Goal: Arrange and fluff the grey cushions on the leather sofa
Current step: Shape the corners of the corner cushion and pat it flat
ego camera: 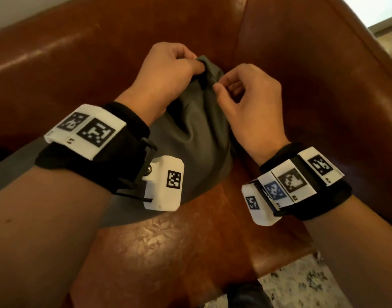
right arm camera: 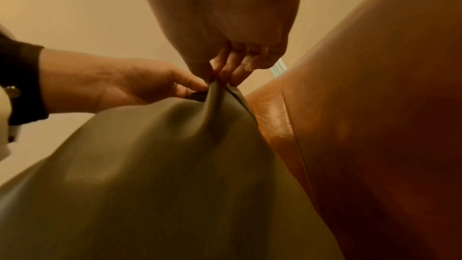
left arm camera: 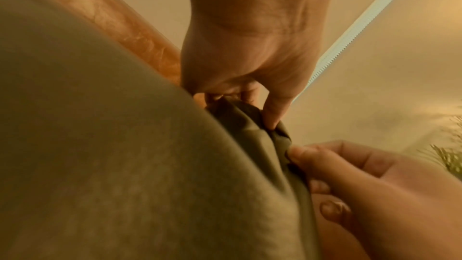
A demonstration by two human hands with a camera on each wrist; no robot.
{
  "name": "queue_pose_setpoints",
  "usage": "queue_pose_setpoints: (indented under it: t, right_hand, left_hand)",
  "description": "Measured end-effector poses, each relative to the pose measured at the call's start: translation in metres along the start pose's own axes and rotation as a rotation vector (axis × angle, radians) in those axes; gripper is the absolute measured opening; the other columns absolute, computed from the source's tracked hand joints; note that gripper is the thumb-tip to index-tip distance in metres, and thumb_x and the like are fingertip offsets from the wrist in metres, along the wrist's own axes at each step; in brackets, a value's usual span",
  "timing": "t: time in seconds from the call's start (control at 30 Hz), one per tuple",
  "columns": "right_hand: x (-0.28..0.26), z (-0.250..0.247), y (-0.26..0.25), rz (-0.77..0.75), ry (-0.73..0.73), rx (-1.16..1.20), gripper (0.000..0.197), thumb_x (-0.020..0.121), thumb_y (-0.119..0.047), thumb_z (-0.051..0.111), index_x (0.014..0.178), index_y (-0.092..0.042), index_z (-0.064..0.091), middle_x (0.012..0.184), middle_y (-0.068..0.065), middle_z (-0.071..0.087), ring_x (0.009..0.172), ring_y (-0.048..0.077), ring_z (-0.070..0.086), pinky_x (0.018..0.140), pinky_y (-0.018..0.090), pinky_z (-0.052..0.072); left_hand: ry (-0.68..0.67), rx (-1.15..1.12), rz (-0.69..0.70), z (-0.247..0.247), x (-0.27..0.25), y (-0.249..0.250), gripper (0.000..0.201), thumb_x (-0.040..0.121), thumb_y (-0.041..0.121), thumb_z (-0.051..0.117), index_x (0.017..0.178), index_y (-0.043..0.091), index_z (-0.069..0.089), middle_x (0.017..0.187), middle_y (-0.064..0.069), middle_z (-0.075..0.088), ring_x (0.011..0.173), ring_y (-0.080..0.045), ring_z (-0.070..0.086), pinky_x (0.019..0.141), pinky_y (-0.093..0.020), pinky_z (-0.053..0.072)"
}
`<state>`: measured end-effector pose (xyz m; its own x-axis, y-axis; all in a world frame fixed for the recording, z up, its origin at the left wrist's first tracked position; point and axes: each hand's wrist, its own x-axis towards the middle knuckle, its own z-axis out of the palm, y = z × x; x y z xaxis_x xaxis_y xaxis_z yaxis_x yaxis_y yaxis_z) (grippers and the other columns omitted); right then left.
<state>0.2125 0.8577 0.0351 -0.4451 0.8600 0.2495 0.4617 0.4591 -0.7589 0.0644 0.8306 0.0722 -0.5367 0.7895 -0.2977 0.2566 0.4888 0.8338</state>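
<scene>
— Where's the cushion [ego camera: 190, 134]?
— On the sofa [ego camera: 190, 241] seat, in the corner where backrest meets armrest.
— And the hands?
— Left hand [ego camera: 166, 72] and right hand [ego camera: 250, 96] side by side at its top corner.

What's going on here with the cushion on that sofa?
A person is tending a grey cushion that stands on the seat of a brown leather sofa, in its corner. The left hand pinches the cushion's top corner, and the right hand pinches the bunched fabric just beside it, so the cover is drawn up into a peak with folds running down. Both wrists wear black bands with white marker blocks.
</scene>
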Motion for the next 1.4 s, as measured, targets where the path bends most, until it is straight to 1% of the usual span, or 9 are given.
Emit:
queue_pose_setpoints:
  t: [0.17, 0.4, 0.73, 0.83, 0.93, 1.03, 1.2, 1.3, 1.4]
  right_hand:
    - [-0.003, 0.002, -0.003, -0.016, 0.055, -0.010, 0.018, 0.078, -0.032, 0.071, 0.084, -0.019, 0.060, 0.082, -0.005, 0.055, 0.079, 0.017, 0.054, 0.070, 0.038, 0.047]
    - [-0.010, 0.004, 0.005, -0.257, 0.233, -0.110, 0.014, 0.081, -0.012, 0.069, 0.071, -0.006, 0.061, 0.076, 0.009, 0.057, 0.078, 0.031, 0.053, 0.065, 0.045, 0.040]
    - [-0.015, 0.008, 0.012, -0.311, 0.336, -0.124, 0.013, 0.084, -0.009, 0.068, 0.072, -0.006, 0.065, 0.077, 0.010, 0.058, 0.081, 0.021, 0.044, 0.068, 0.038, 0.033]
    - [-0.016, 0.009, 0.008, -0.334, 0.326, -0.123, 0.013, 0.083, -0.005, 0.067, 0.070, -0.006, 0.064, 0.076, 0.010, 0.058, 0.081, 0.021, 0.044, 0.068, 0.037, 0.032]
    - [-0.013, 0.007, 0.007, -0.239, 0.245, -0.072, 0.003, 0.080, -0.009, 0.067, 0.078, -0.010, 0.065, 0.080, 0.007, 0.058, 0.081, 0.024, 0.052, 0.070, 0.039, 0.039]
    - [-0.007, 0.004, 0.001, -0.010, 0.166, 0.077, 0.018, 0.079, -0.029, 0.070, 0.091, -0.022, 0.058, 0.085, -0.001, 0.058, 0.080, 0.018, 0.055, 0.074, 0.044, 0.047]
    - [0.001, 0.006, -0.003, 0.091, 0.195, 0.125, 0.008, 0.084, -0.024, 0.067, 0.085, -0.018, 0.063, 0.087, -0.003, 0.054, 0.078, 0.008, 0.053, 0.073, 0.019, 0.043]
    - [0.002, 0.004, 0.002, 0.204, 0.237, 0.311, 0.002, 0.089, -0.019, 0.062, 0.087, -0.018, 0.063, 0.088, -0.004, 0.061, 0.080, 0.001, 0.056, 0.075, 0.012, 0.042]
    - [0.000, 0.004, 0.005, 0.389, 0.301, 0.447, 0.010, 0.092, -0.025, 0.062, 0.094, -0.016, 0.064, 0.087, -0.013, 0.062, 0.081, -0.007, 0.058, 0.076, 0.009, 0.044]
  left_hand:
    - [-0.061, 0.045, -0.018, 0.006, -0.005, 0.004, 0.010, 0.085, 0.026, 0.065, 0.078, 0.019, 0.062, 0.074, -0.001, 0.057, 0.070, -0.012, 0.052, 0.065, -0.030, 0.043]
    - [-0.066, -0.031, -0.128, 0.007, -0.010, 0.012, 0.010, 0.078, 0.021, 0.065, 0.081, 0.017, 0.056, 0.081, -0.005, 0.048, 0.073, -0.017, 0.047, 0.067, -0.034, 0.036]
    - [-0.048, -0.094, -0.203, 0.010, -0.015, 0.012, 0.011, 0.086, 0.028, 0.060, 0.083, 0.018, 0.055, 0.083, -0.001, 0.054, 0.076, -0.016, 0.052, 0.068, -0.033, 0.039]
    - [-0.052, -0.086, -0.179, 0.011, -0.014, 0.011, 0.013, 0.083, 0.026, 0.060, 0.084, 0.019, 0.049, 0.083, -0.004, 0.045, 0.070, -0.019, 0.041, 0.064, -0.034, 0.033]
    - [-0.065, -0.098, -0.148, 0.013, -0.010, 0.010, 0.022, 0.083, 0.025, 0.063, 0.069, 0.018, 0.047, 0.073, -0.007, 0.043, 0.067, -0.017, 0.041, 0.061, -0.033, 0.033]
    - [-0.091, -0.087, -0.031, 0.015, -0.007, 0.004, 0.024, 0.086, 0.023, 0.066, 0.066, 0.022, 0.054, 0.067, 0.003, 0.053, 0.066, -0.011, 0.051, 0.063, -0.029, 0.042]
    - [-0.098, -0.115, 0.163, 0.011, -0.014, -0.009, 0.005, 0.091, 0.011, 0.063, 0.091, 0.015, 0.064, 0.088, 0.002, 0.063, 0.081, -0.005, 0.060, 0.074, -0.021, 0.051]
    - [-0.065, 0.055, 0.238, 0.006, -0.020, -0.018, 0.033, 0.091, 0.012, 0.063, 0.121, 0.022, 0.059, 0.119, 0.003, 0.056, 0.111, -0.002, 0.055, 0.097, -0.018, 0.044]
    - [0.001, 0.392, 0.278, 0.000, -0.036, -0.027, 0.052, 0.094, 0.026, 0.060, 0.142, 0.026, 0.042, 0.133, 0.006, 0.041, 0.126, -0.007, 0.040, 0.109, -0.021, 0.029]
